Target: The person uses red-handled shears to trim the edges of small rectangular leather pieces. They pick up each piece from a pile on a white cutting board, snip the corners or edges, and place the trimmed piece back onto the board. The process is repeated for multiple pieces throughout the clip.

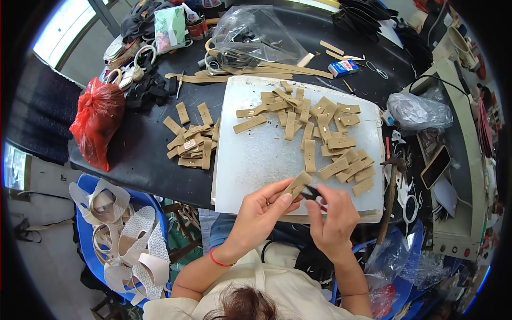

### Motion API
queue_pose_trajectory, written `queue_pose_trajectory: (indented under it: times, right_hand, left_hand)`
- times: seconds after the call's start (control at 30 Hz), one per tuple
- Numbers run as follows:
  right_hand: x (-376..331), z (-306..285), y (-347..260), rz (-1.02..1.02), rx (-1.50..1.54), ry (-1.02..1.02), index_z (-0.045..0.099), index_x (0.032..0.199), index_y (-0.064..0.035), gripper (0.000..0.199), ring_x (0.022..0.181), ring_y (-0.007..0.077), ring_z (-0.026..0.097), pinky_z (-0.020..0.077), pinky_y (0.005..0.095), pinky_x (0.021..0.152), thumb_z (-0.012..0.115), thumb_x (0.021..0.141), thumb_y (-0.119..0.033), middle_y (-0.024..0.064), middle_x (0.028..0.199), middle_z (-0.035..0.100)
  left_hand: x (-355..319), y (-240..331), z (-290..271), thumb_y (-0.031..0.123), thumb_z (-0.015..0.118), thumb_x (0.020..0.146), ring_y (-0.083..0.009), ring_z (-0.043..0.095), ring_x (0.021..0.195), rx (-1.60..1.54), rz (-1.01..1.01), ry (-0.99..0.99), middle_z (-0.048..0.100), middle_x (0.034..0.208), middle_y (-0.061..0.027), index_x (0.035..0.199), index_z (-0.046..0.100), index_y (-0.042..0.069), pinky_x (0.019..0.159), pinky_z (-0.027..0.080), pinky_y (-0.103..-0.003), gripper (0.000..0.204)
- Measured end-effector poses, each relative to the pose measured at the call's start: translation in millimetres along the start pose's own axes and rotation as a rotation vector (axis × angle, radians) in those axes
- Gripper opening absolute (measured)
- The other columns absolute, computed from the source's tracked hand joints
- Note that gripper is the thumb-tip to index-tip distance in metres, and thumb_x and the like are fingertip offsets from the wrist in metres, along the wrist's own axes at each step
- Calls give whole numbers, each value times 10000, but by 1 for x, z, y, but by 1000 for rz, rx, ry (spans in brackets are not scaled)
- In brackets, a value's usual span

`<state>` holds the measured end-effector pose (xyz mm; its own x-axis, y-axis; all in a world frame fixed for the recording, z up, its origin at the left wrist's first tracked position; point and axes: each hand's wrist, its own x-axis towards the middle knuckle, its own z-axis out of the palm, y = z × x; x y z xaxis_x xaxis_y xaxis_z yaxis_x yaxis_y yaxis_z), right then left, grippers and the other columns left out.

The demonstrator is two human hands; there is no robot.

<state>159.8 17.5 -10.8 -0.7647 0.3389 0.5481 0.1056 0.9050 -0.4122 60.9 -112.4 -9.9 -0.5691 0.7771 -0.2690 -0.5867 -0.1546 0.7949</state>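
Note:
My left hand point(261, 210) pinches one tan leather strip point(296, 184) over the near edge of the white cutting board point(250, 160). My right hand point(333, 216) grips a small dark tool point(313, 193) whose tip meets the strip's right end. Several more tan strips point(320, 133) with slots lie scattered across the far and right part of the board. A second heap of tan strips point(192, 141) sits on the black table point(144, 149) left of the board.
A hammer point(391, 186) lies at the board's right edge, a phone point(435, 166) beyond it. A red plastic bag point(98, 120) sits at far left, a clear bag point(256, 34) and long strips at the back. A blue bin point(85, 234) with white straps stands below left.

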Motion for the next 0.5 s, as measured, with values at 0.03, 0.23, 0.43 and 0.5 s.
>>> queue_pose_trajectory:
  times: [0.03, 0.23, 0.43, 0.5]
  right_hand:
    - [-1, 3, 0, -26, -25, 8, 600, 992, -21, 309, 575, 209, 522, 409, 296, 476, 705, 767, -205, 73, 761, 574]
    - [-8, 15, -3, -53, -129, 32, 604, 973, -33, 274, 573, 206, 520, 403, 304, 460, 696, 776, -199, 58, 751, 574]
    - [-24, 26, -5, 186, 117, -19, 593, 935, -15, 199, 609, 230, 571, 441, 309, 478, 665, 816, -157, 87, 780, 594]
    - [-23, 23, -5, 269, 215, -62, 589, 920, -12, 194, 627, 236, 590, 453, 307, 477, 669, 816, -155, 100, 786, 599]
  left_hand:
    - [0, -1, -1, 73, 472, 939, -166, 565, 1048, -10, 5, 7, 554, 1172, -161, 1280, 410, -78, 906, 490, -284, 378]
    - [-2, -8, 0, 48, 480, 931, -156, 564, 1033, 99, 78, 16, 563, 1149, -148, 1250, 432, -90, 901, 495, -287, 351]
    - [-4, -10, 6, 26, 471, 928, -181, 588, 1013, 28, 108, 59, 578, 1117, -154, 1248, 423, -90, 896, 498, -287, 344]
    - [-3, -7, 5, 49, 476, 931, -185, 596, 1002, 21, 88, 65, 588, 1100, -157, 1240, 423, -82, 874, 503, -282, 340]
